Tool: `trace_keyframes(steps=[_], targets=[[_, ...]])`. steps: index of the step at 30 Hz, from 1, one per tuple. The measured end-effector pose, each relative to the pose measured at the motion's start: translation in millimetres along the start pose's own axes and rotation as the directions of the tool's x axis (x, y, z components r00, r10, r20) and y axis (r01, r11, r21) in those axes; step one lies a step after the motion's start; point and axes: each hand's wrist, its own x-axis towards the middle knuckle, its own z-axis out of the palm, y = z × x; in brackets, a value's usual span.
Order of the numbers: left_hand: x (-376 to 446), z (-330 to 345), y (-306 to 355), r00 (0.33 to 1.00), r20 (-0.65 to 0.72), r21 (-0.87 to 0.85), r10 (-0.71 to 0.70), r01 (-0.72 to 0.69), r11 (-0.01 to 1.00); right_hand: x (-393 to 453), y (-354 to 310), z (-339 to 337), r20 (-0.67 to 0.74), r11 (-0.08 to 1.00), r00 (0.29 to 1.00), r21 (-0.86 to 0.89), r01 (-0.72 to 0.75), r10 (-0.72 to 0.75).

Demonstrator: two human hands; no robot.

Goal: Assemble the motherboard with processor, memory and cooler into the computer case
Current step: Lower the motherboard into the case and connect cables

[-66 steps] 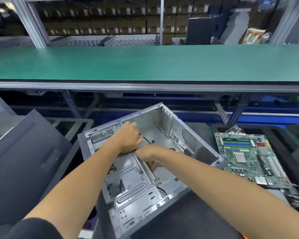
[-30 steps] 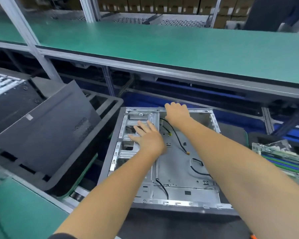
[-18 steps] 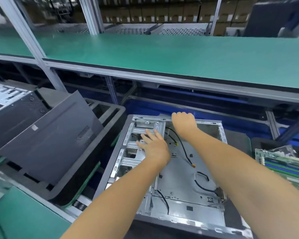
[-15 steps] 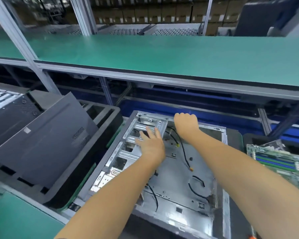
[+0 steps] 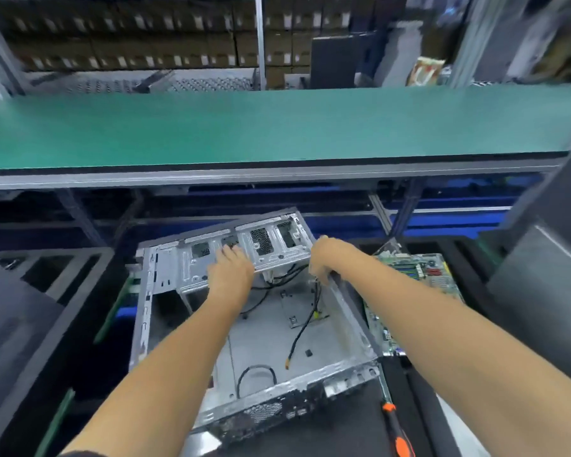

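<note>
A long green worktop (image 5: 277, 127) spans the far side. Below its near edge the open computer case (image 5: 254, 338) lies tilted, the motherboard (image 5: 416, 278) just beside its right wall. The left hand (image 5: 229, 270) rests flat-fingered on the drive bracket (image 5: 238, 255); the right hand (image 5: 327, 258) grips the case's right wall.

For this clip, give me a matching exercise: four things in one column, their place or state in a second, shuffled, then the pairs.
Things:
1. left hand
2. right hand
3. motherboard
4. screwdriver

Places or states:
A. lies right of the case, partly hidden by the right forearm
B. fingers lie on the perforated drive cage
C. orange-and-black handle, on the dark mat near the case's right front corner
D. grips the right wall of the computer case

Pairs: 1-B, 2-D, 3-A, 4-C
</note>
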Motion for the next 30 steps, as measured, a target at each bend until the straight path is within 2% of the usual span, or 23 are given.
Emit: trace_keyframes(steps=[3,5,7,10,12,17,23,30], targets=[[11.8,-3.9,14.3,0.998,-0.003,0.032,0.059,-0.059,0.998,-8.3,8.8,4.6,0.179,0.983,0.984,-0.176,0.056,-0.023],[20.0,-5.2,20.5,0.995,-0.02,0.053,0.095,-0.094,0.994,-8.1,16.5,5.0,0.209,0.985,0.978,-0.166,0.042,-0.007],[28.5,-5.9,24.1,0.994,-0.028,0.069,0.106,-0.104,0.992,-9.1,22.4,3.8,0.181,0.997,0.983,-0.081,-0.014,0.028],[39.2,-5.7,25.3,0.994,-0.036,0.083,0.105,-0.102,0.991,-0.5,27.1,6.2,0.046,0.988,0.992,0.093,-0.12,0.116],[46.7,-3.2,24.3,0.992,-0.046,0.09,0.113,-0.109,0.99,5.8,27.2,5.3,-0.014,0.98,0.989,0.134,-0.144,0.147],[62.1,-1.7,22.3,0.993,-0.063,0.048,0.1,-0.097,0.994,23.9,24.5,-2.5,0.037,0.974,0.983,0.129,-0.185,0.181],[75.3,-3.0,19.3,0.992,-0.051,0.049,0.118,-0.116,0.992,38.5,15.2,-13.8,0.149,0.979,0.968,-0.002,-0.202,0.2],[84.0,2.4,14.7,0.985,-0.102,0.057,0.142,-0.136,0.989,39.3,12.1,-8.8,0.083,0.981,0.978,-0.013,-0.192,0.193]])
